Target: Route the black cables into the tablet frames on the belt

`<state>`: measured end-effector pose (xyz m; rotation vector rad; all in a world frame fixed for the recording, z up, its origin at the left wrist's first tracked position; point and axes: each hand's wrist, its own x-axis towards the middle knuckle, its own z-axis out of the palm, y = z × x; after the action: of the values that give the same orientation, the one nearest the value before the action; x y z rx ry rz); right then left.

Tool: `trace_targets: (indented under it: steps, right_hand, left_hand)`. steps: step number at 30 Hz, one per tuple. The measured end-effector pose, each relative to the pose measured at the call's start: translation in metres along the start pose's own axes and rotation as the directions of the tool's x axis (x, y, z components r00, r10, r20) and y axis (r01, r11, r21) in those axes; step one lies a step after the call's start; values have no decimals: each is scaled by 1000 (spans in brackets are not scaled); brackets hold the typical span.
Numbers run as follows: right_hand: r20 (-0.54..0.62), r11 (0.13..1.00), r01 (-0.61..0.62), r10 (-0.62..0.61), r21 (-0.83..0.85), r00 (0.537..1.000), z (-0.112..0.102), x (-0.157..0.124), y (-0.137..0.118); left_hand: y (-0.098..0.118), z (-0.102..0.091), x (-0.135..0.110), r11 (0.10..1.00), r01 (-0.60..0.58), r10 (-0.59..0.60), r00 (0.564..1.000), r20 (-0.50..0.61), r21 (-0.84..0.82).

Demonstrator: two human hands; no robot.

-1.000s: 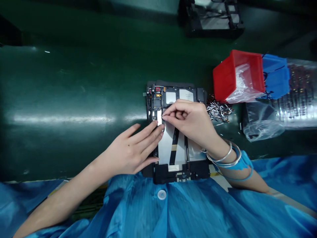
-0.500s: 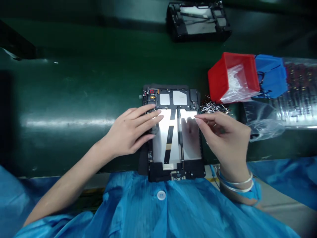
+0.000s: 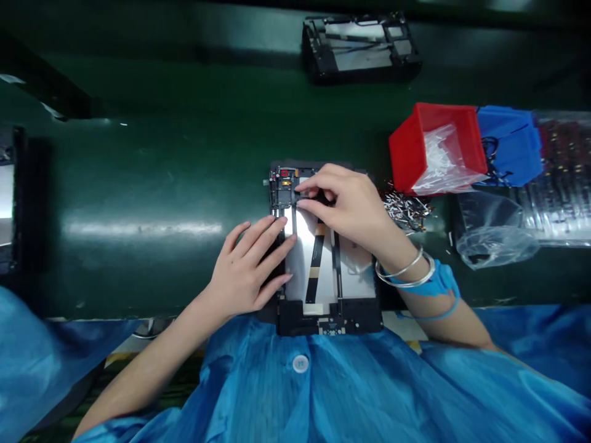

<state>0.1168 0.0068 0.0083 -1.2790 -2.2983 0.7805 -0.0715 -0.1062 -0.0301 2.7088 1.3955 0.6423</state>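
Note:
An opened tablet (image 3: 357,307) lies at the table's front edge, showing silver battery panels, a dark ribbon cable (image 3: 316,258) and a circuit board in its upper left corner. My left hand (image 3: 252,261) rests open along the tablet's left side, fingers spread over the frame and battery edge. Reaching across the upper part, my right hand (image 3: 353,203) has thumb and forefinger pinched close together just beside the board area. Whatever small thing is between those fingertips, if anything, cannot be made out. The palm covers much of the tablet's upper right.
Small metallic pieces (image 3: 404,208) lie in a pile right of the tablet. Behind them stand a red bin (image 3: 406,151) with a plastic bag and a blue bin (image 3: 512,144) with black cables. Clear bags (image 3: 496,237) lie rightward. Stacked tablet bodies (image 3: 364,71) sit at the back.
My right hand has moved left across the tablet, from its right edge to its upper left. My left hand has slid slightly toward me. The view has shifted a little.

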Motion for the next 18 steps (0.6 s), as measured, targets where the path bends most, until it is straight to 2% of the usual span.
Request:
trace_targets:
  steps: [5,10,14,18]
  right_hand:
    - [37,1000,-16,16,6,999,10,11,2]
    - [122,998,-8,-1,69,993,-5,11,-3]
    - [143,1000,7,-6,-11,990,-16,9,-15]
    - [157,994,-25,41,-103,987,-12,13,-15]
  left_hand:
    - [-6,-1,-1,997,-58,57,998,21,44]
    - [-10,-1,0,995,-88,86,995,48,37]
    - [-12,1,1,994,-113,112,993,21,12]
    - [-15,1,2,991,-132,132,991,9,-8]
